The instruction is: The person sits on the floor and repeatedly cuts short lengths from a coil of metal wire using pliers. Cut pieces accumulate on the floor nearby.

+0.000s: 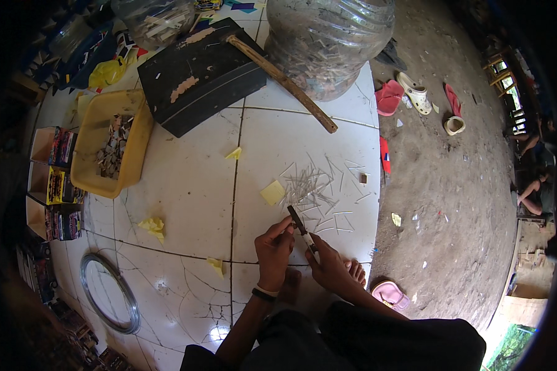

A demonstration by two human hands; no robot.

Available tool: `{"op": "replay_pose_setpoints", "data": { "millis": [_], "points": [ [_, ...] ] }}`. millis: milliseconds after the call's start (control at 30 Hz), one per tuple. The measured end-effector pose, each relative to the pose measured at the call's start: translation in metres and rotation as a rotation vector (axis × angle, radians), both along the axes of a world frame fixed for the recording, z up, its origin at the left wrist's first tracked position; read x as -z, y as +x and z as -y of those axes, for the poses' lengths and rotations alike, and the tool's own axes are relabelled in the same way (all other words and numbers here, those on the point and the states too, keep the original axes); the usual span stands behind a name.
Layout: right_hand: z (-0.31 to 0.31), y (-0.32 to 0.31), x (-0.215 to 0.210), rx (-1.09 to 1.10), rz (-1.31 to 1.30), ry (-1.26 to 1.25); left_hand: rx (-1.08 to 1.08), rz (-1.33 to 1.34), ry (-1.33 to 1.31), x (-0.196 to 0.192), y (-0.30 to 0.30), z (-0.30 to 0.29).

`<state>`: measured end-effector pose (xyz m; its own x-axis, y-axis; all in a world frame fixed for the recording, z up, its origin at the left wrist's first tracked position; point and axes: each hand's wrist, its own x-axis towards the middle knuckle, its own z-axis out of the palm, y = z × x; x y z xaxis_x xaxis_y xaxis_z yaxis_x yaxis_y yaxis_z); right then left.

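Observation:
My right hand grips a slim tool with a dark upper end and a pale section lower down; its exact kind is unclear. Close beside it, my left hand has its fingers pinched near the tool's dark end. Whatever lies between those fingertips is too small to make out. Just beyond both hands, a loose heap of thin, pale, straight pieces is scattered on the white tiles. A yellow paper square touches the heap's left side, and a small brown block sits to its right.
A wooden stick leans across a worn black box. Beside it stands a large clear plastic container. At left are a yellow tub with scraps, small packets and a wire coil. Sandals lie on the dirt floor.

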<state>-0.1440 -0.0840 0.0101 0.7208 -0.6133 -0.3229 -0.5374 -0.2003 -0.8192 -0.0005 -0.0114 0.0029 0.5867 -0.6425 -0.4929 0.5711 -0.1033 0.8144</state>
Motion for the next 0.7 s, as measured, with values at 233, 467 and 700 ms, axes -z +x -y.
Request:
{"op": "replay_pose_setpoints", "data": {
  "millis": [233,467,700],
  "points": [
    [-0.0015,0.0006,0.0027,0.019,-0.015,0.028,0.06,-0.072,0.007,-0.0029,0.0015,-0.0037],
    [-0.0014,0.0002,0.004,0.024,-0.016,0.005,0.119,-0.049,0.028,-0.0052,0.0054,-0.005],
    [-0.0014,-0.0005,0.0052,0.028,0.016,-0.01,0.106,-0.013,-0.013,-0.0016,0.0029,-0.0046]
  ]
}}
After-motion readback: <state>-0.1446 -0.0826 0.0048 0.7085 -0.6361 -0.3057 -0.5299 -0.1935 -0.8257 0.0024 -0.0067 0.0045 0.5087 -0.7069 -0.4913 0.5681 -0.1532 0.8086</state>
